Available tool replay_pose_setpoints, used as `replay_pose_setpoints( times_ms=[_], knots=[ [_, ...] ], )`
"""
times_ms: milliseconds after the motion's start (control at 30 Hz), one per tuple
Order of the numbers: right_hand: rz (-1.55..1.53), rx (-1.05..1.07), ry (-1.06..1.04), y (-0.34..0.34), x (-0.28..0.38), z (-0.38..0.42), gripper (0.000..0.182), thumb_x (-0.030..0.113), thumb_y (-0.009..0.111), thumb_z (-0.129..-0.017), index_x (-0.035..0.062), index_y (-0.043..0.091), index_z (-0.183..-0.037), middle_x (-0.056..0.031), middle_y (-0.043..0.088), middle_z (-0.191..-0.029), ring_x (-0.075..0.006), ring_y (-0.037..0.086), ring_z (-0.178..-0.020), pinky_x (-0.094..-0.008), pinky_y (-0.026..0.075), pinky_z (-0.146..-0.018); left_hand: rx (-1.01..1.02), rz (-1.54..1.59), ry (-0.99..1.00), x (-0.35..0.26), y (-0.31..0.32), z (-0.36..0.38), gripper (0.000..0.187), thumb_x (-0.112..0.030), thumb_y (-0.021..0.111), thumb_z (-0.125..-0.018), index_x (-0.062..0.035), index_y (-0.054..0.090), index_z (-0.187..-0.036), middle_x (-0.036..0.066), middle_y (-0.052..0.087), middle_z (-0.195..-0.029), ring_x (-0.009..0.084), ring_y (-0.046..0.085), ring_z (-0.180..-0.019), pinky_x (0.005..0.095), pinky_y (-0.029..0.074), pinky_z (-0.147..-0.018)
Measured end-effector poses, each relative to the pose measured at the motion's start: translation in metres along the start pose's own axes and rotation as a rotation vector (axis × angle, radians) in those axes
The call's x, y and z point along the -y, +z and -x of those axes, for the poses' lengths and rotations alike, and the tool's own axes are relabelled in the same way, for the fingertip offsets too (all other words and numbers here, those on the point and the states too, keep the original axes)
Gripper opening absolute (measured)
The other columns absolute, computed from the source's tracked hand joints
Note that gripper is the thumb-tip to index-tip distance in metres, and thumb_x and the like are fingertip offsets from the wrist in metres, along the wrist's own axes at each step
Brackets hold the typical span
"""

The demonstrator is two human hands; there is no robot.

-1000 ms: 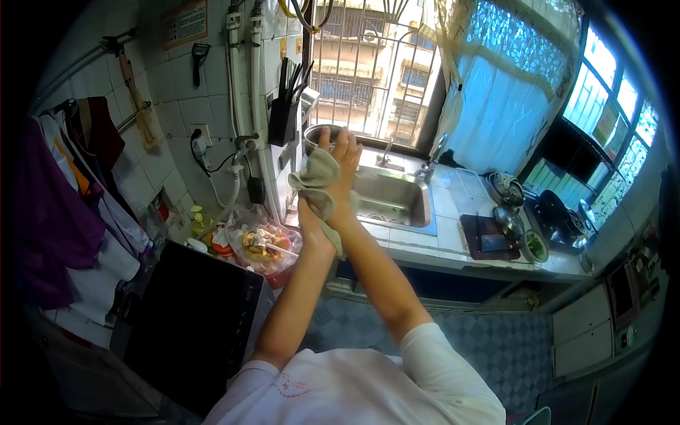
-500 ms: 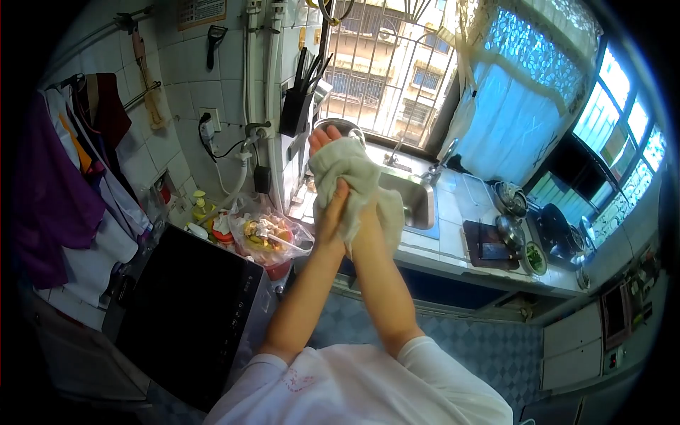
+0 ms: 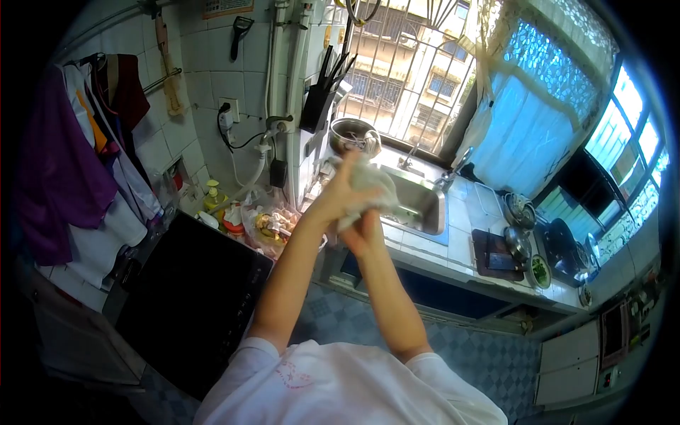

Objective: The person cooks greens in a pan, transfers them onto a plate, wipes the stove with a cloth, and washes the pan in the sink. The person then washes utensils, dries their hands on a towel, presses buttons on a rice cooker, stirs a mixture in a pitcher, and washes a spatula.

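Left hand (image 3: pixel 338 193): raised in front of the chest, forearm rising from the lower left of the view, fingers curled and pressed onto the cloth from the left side. Gripping.

Right hand (image 3: pixel 363 234): forearm rising steeply from the white sleeve, hand just below and touching the cloth, cupped under it; motion blur hides the individual fingers. It appears closed on the cloth's lower part.

Cloth (image 3: pixel 368 190): pale, bunched towel, held between both hands in the air, seen in front of the near left corner of the sink.

Sink (image 3: pixel 428 207): stainless steel basin set in the tiled counter under the barred window; faucet (image 3: pixel 455 164) at its far right corner.

Metal pot (image 3: pixel 352 134): on the counter's far left, beside the window bars, above the hands as seen here.

Knife holder (image 3: pixel 317 108): dark block on the wall post, several handles standing upright.

Plastic bag of scraps (image 3: pixel 268 225): left of the hands, on a surface beside a black appliance (image 3: pixel 191 297).

Hanging clothes (image 3: pixel 64 170): purple, white and red garments on the left wall.

Cutting board (image 3: pixel 496 256): dark, on the counter right of the sink, with small metal bowls (image 3: pixel 518 212) just beyond it.

Blue curtain (image 3: pixel 538 127): covers the right window.
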State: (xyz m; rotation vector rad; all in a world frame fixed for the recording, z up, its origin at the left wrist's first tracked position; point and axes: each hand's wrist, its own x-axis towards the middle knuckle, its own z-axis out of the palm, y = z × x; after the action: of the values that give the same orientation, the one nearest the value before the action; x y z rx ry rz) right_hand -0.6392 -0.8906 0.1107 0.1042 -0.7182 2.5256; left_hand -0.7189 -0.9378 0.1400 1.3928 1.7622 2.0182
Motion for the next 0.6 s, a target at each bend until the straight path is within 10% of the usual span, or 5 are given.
replay_pose_setpoints(
  times_ms=[67,233,267,367,600],
  knots=[
    [-0.149,0.079,0.165,0.001,-0.001,0.001,0.046,0.041,0.036,-0.088,0.0087,0.04,-0.121,-0.008,0.047,-0.119,-0.0233,0.046,-0.109,-0.0359,0.037,-0.094,0.174,-0.472,0.008,-0.019,-0.009,0.004,0.061,-0.017,0.066,-0.073,-0.004,0.037,-0.124,0.014,0.054,-0.105,0.0217,0.053,-0.096,0.0277,0.046,-0.077],
    [-0.336,0.197,0.259,-0.028,-0.02,0.017,0.049,0.042,0.041,-0.086,0.0053,0.042,-0.118,-0.0099,0.049,-0.116,-0.0251,0.048,-0.106,-0.0367,0.04,-0.09,-0.174,0.352,0.099,-0.074,-0.008,-0.022,0.046,-0.032,0.058,-0.079,0.0006,0.048,-0.11,0.013,0.059,-0.082,0.021,0.057,-0.072,0.0298,0.045,-0.075],
    [0.461,-0.03,0.159,-0.049,-0.035,0.012,0.046,0.04,0.042,-0.086,0.0048,0.043,-0.116,-0.0093,0.05,-0.114,-0.0238,0.049,-0.103,-0.0356,0.042,-0.085,-0.162,0.936,-0.025,-0.062,-0.002,-0.025,0.036,-0.025,0.055,-0.082,-0.0004,0.05,-0.107,0.014,0.058,-0.087,0.0203,0.056,-0.076,0.0307,0.045,-0.075],
    [0.268,-0.061,0.069,-0.037,-0.055,-0.001,0.043,0.038,0.042,-0.086,0.0054,0.044,-0.115,-0.0087,0.05,-0.112,-0.023,0.05,-0.1,-0.0345,0.042,-0.083,-0.022,1.937,-0.105,-0.024,0.009,-0.02,0.035,-0.017,0.05,-0.084,0.0026,0.046,-0.112,0.013,0.055,-0.1,0.021,0.054,-0.087,0.0328,0.044,-0.079],
    [0.072,-0.07,-0.171,0.001,-0.047,-0.04,0.036,0.034,0.041,-0.087,0.0068,0.046,-0.11,-0.0074,0.052,-0.106,-0.0213,0.051,-0.093,-0.0321,0.043,-0.077,0.219,1.879,-0.223,-0.027,0.022,0.005,0.042,-0.022,0.045,-0.087,0.0046,0.039,-0.12,0.015,0.05,-0.112,0.0222,0.051,-0.097,0.0326,0.041,-0.086]
  ],
)
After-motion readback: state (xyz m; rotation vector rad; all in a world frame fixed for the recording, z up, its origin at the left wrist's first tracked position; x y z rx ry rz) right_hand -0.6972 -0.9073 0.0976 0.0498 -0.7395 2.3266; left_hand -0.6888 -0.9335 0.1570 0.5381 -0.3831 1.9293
